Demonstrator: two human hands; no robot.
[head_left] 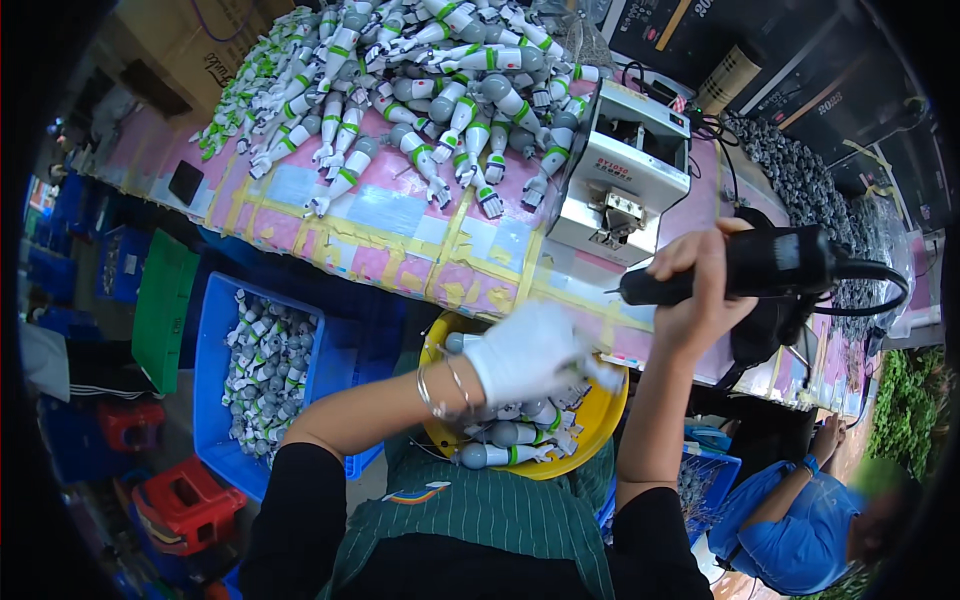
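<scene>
At three o'clock, grips a black corded tool (775,263) in clenched fingers of the right hand (703,285); at five, holds the white-gloved left hand (522,354) over toy arms (512,434) in a yellow basin (606,425); cannot tell its blurred fingers' grasp.

I count two hands of the wearer's, one left (525,355) and one right (700,290), and one power screwdriver (780,262). I make out three masses of toy arms (460,110) — table, basin, crate — each with too many overlapping pieces for me to number. I see one yellow basin (605,435), one white machine (620,165), one flat black rectangle (186,183), one patterned cylinder (728,80) and one green panel (163,310). I find two red stools (190,505) and one co-worker (800,535). Of the blue crates (210,400) I see several — the farther ones are too blurred for me to total.
</scene>
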